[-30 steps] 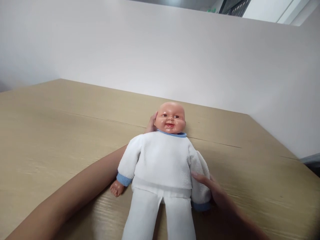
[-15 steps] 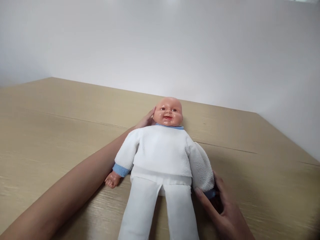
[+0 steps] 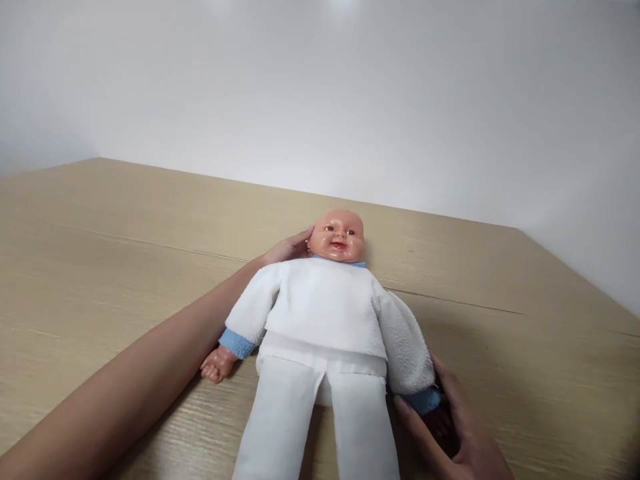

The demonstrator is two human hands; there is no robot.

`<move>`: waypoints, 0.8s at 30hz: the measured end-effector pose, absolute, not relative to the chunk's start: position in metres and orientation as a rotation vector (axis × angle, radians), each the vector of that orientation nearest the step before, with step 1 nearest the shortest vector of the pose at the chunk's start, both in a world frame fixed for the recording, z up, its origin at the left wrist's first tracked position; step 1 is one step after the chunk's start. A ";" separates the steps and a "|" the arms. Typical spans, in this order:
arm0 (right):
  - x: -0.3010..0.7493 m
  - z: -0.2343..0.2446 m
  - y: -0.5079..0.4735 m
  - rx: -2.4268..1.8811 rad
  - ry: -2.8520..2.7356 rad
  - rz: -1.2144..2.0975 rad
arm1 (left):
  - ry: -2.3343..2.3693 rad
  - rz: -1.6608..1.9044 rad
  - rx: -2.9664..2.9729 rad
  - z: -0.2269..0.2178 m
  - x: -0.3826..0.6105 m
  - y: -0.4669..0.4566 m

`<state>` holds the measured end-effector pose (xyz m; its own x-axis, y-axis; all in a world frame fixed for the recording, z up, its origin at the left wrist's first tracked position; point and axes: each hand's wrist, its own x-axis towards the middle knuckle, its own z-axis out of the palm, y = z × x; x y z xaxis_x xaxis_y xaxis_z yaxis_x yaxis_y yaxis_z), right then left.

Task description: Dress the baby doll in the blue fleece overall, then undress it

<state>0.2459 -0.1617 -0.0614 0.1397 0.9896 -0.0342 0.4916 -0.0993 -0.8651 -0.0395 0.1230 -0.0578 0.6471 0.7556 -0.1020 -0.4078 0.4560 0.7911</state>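
A baby doll (image 3: pixel 325 313) in a white fleece top with blue cuffs and white trousers lies face up on the wooden table (image 3: pixel 100 253). My left hand (image 3: pixel 287 250) reaches along the table and cups the side and back of the doll's head; most of its fingers are hidden behind the head. My right hand (image 3: pixel 453 430) is curled around the doll's arm at the blue cuff, at the lower right.
A plain white wall (image 3: pixel 320 100) rises behind the table's far edge. A seam runs across the tabletop behind the doll. The table's right edge slants down at the far right.
My right hand has slid down from the doll's side to the cuff of its sleeve and closed around it. The sleeve is pulled outward. My left hand stays at the head.
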 end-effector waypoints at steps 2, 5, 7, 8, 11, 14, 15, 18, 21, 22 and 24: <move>0.245 -0.059 -0.162 -1.686 -1.430 0.885 | 0.488 0.766 0.812 -0.060 -0.040 0.125; 0.244 -0.057 -0.161 -1.686 -1.449 0.890 | 0.499 0.784 0.826 -0.063 -0.040 0.128; 0.243 -0.055 -0.161 -1.684 -1.452 0.899 | 0.538 0.787 0.831 -0.065 -0.040 0.129; 0.242 -0.054 -0.161 -1.681 -1.448 0.904 | 0.560 0.789 0.830 -0.065 -0.040 0.130; 0.242 -0.052 -0.160 -1.682 -1.437 0.893 | 0.590 0.810 0.823 -0.067 -0.041 0.130; 0.242 -0.052 -0.159 -1.686 -1.441 0.877 | 0.605 0.832 0.810 -0.067 -0.039 0.130; 0.243 -0.052 -0.159 -1.686 -1.444 0.873 | 0.615 0.840 0.804 -0.067 -0.038 0.129; 0.244 -0.053 -0.159 -1.680 -1.471 0.868 | 0.637 0.849 0.788 -0.066 -0.035 0.130; 0.244 -0.052 -0.160 -1.685 -1.495 0.851 | 0.646 0.840 0.777 -0.066 -0.033 0.132; 0.244 -0.052 -0.160 -1.686 -1.499 0.844 | 0.658 0.842 0.773 -0.067 -0.033 0.132; 0.243 -0.051 -0.160 -1.678 -1.500 0.851 | 0.679 0.847 0.765 -0.068 -0.033 0.134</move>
